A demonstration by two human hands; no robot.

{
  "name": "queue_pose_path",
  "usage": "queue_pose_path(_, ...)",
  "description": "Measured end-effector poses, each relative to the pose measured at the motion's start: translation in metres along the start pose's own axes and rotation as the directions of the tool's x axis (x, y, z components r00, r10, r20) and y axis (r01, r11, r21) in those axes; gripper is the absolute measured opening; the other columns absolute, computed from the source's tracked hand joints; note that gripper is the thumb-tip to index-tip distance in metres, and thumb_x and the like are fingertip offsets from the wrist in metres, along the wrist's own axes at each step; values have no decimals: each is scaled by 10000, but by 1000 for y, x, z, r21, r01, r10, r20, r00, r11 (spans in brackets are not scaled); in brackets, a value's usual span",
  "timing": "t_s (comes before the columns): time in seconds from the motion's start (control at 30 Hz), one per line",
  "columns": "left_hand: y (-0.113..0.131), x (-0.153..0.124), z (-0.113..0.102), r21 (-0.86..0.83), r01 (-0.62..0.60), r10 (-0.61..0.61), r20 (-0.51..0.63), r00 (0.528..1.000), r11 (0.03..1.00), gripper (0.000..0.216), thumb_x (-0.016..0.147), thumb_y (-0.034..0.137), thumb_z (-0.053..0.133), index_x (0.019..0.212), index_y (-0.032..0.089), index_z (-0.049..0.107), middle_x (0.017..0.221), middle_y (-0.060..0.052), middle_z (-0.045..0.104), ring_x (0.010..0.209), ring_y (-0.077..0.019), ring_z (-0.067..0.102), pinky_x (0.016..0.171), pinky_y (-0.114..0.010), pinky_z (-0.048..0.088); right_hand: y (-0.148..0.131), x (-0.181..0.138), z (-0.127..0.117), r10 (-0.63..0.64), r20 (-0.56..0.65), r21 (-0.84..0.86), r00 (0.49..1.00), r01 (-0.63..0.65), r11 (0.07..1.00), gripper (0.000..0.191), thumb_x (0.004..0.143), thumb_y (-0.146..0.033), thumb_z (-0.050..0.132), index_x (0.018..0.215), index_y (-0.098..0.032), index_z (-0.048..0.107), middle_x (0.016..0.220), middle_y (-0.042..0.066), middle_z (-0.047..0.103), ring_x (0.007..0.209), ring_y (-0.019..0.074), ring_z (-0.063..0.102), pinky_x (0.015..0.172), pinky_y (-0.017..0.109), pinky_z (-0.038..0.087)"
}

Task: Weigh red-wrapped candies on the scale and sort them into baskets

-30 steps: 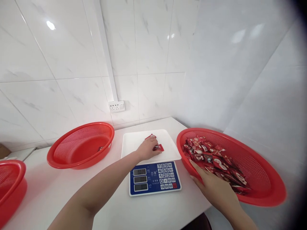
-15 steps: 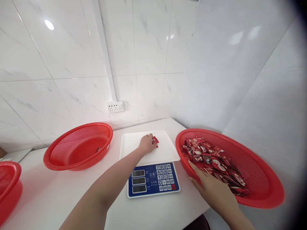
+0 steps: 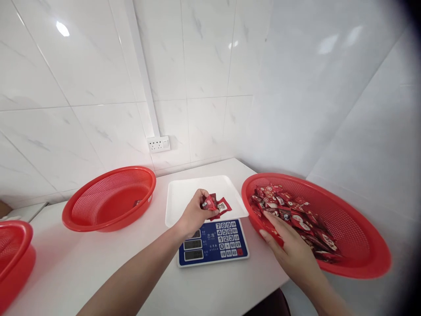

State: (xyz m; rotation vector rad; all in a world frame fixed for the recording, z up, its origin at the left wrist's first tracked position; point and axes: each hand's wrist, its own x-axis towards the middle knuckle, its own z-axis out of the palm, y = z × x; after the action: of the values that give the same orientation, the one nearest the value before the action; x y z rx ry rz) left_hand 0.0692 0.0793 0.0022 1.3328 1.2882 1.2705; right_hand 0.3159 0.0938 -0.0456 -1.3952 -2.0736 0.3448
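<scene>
Head view: red wrapped packets (image 3: 223, 206) in the grasp of the left hand (image 3: 194, 213), with thumb and bent fingers closed around them. Held low over the near half of the white weighing pan (image 3: 182, 191), just behind the blue keypad panel (image 3: 210, 246) of the scale. At least two packets in sight there, one with a pale label toward the camera — cannot tell the full count, nor whether any wrapper touches the pan. On the panel, display windows at left, partly covered by the left wrist.

To the right, a red perforated basket (image 3: 365, 230) with a heap of similar packets inside, tilted and reaching past the table edge. At its near rim, the right hand (image 3: 291, 245), half curled, with thumb outside and fingers inside, clasping just the rim between.

To the left, a second red basket (image 3: 118, 204) on the white table (image 3: 263, 274), with one small wrapper (image 3: 137, 202) inside. Farther left, part of a third basket (image 3: 16, 226), cut off by the frame. Behind, on the tiled wall (image 3: 210, 66), a white socket (image 3: 158, 143).
</scene>
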Motion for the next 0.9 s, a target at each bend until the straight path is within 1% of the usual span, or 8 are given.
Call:
queue_pose_path(0.07,4,-21,4,-88,-1,4,29,1000,996,468,666,105,650,1041,257,416,864,22,566,742,-119,584,686,-266,480,-22,-2,6,10,54,319,998,-27,947,552,860,-470,402,1317,-161,412,1319,132,486,1195,239,476,967,386,427)
queue_pose_path(0.13,4,-38,9,-156,3,6,58,998,988,653,634,81,667,1181,288,378,913,3,574,784,-136,583,717,-276,474,-47,-3,15,-42,175,597,984,-72,799,572,855,-470,433,1338,-170,365,1286,139,515,1134,229,531,900,362,482)
queue_pose_path(0.2,2,-51,14,-177,9,1,58,998,984,710,621,57,662,1223,300,373,926,-6,578,797,-145,580,718,-277,469,-70,-3,22,-85,238,711,968,-114,694,506,849,-459,465,1272,-183,435,1234,124,556,1094,227,556,895,358,482)
queue_pose_path(0.33,2,-64,11,-211,78,-83,-13,997,974,580,651,108,659,1152,282,424,832,20,594,713,-121,571,707,-274,469,-91,-1,28,-85,278,763,957,-166,624,376,831,-460,502,1083,-185,551,1063,91,632,987,218,592,849,345,493)
queue_pose_path(0.53,1,-71,-16,-354,139,-191,-117,975,925,529,631,249,726,1063,280,423,906,18,578,731,-131,607,738,-318,496,-80,0,26,48,311,813,949,-291,503,386,781,-467,588,1044,-187,554,822,21,598,651,123,544,641,273,476)
queue_pose_path(0.63,-1,-74,-21,-232,142,-171,-108,979,962,594,628,174,705,1119,320,404,921,32,522,694,-106,575,677,-277,499,-83,0,23,-56,419,846,906,-367,386,338,783,-435,602,1022,-198,575,872,20,581,658,104,514,609,247,446)
queue_pose_path(0.77,-1,-82,-14,-88,108,-108,9,994,990,813,611,56,649,1283,372,318,1074,-16,493,751,-117,557,594,-224,476,-94,0,19,-248,531,807,810,-394,440,297,790,-407,602,979,-178,606,805,10,563,638,97,480,562,224,409)
queue_pose_path(0.9,2,-89,-9,2,91,-90,152,984,996,946,619,72,670,1384,395,216,1312,-83,427,884,-176,581,662,-266,478,-95,0,20,-366,556,796,746,-352,492,276,782,-413,609,870,-153,632,711,-4,533,597,88,443,555,223,381)
